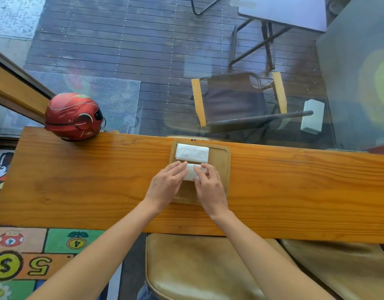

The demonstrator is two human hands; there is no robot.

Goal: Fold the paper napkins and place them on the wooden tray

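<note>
I see both hands over the wooden tray [222,167], which lies flat on the long wooden bench [89,180], toward its far edge. One folded napkin [192,153] already rests in the far part of the tray, a white rectangle with its long side going left to right. Just near of it, almost touching, is the second napkin [192,172], also on the tray, and both hands are on it. The left hand [165,186] lays its fingers on the left end of this napkin, fingers quite straight and pressing down. The right hand [209,187] covers the right end; its fingers bend a little over the paper (I cannot tell if they pinch an edge or only press). The two hands are close together, with only a narrow strip of white paper showing between them.

On the far left of the bench sits a red helmet [73,116]. Near of the bench, under my arms, there are two tan cushioned stools [197,267], and a colourful mat [35,256] lies on the floor at the left.
</note>
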